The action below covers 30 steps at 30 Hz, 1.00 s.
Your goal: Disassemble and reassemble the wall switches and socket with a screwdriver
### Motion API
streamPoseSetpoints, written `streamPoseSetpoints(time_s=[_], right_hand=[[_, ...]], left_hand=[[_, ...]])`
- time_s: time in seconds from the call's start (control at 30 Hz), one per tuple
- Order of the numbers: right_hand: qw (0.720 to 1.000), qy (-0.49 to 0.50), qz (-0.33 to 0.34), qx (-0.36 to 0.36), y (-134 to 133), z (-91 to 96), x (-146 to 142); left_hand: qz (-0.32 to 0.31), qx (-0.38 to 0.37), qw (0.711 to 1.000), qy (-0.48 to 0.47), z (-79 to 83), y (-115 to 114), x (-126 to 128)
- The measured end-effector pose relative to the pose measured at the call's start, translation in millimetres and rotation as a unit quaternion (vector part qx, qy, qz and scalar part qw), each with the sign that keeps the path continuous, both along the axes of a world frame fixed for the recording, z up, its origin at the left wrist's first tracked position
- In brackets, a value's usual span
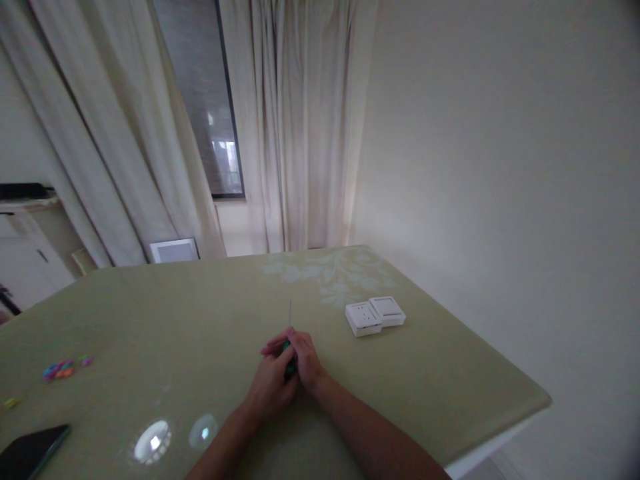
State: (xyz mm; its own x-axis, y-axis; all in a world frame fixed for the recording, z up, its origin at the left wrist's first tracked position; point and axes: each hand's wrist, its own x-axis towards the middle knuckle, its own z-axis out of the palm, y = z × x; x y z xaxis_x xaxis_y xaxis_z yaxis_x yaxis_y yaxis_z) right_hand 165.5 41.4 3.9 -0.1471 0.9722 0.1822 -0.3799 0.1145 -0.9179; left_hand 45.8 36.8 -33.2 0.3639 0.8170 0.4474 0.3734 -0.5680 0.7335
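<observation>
Both of my hands are together over the near middle of the table. A screwdriver [290, 368] with a dark green handle sits between them, its thin metal shaft pointing away from me. My left hand [271, 381] is closed around the handle from the left. From the right, my right hand [306, 357] lies against it with bent fingers, near where the shaft begins. Most of the handle is hidden by the fingers. To the right of the hands, apart from them, are a white wall socket [363, 319] and a white wall switch [387, 311], side by side and touching.
The table [200, 320] has a greenish cover. Small colourful pieces [61, 369] lie at the left, with a yellow piece [11, 403] nearer. A dark phone-like slab [33, 452] is at the lower left. Curtains [310, 133] hang behind; a wall [490, 200] stands right.
</observation>
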Motion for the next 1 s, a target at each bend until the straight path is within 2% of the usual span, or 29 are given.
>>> streamPoseSetpoints(time_s=[0.37, 0.63, 1.0], right_hand=[[0.999, -0.014, -0.018, 0.024, 2.0, -5.0, -0.1], [0.999, -0.017, -0.019, 0.024, 3.8, -4.6, -1.2], [0.999, 0.012, -0.019, -0.037, 7.4, -5.3, -3.0]], left_hand=[[0.021, 0.06, 0.995, 0.079, -11.6, 8.5, -4.1], [0.027, 0.074, 0.992, 0.1, -9.2, 6.1, -3.9], [0.035, 0.051, 0.989, 0.131, -8.4, 1.9, -0.1]])
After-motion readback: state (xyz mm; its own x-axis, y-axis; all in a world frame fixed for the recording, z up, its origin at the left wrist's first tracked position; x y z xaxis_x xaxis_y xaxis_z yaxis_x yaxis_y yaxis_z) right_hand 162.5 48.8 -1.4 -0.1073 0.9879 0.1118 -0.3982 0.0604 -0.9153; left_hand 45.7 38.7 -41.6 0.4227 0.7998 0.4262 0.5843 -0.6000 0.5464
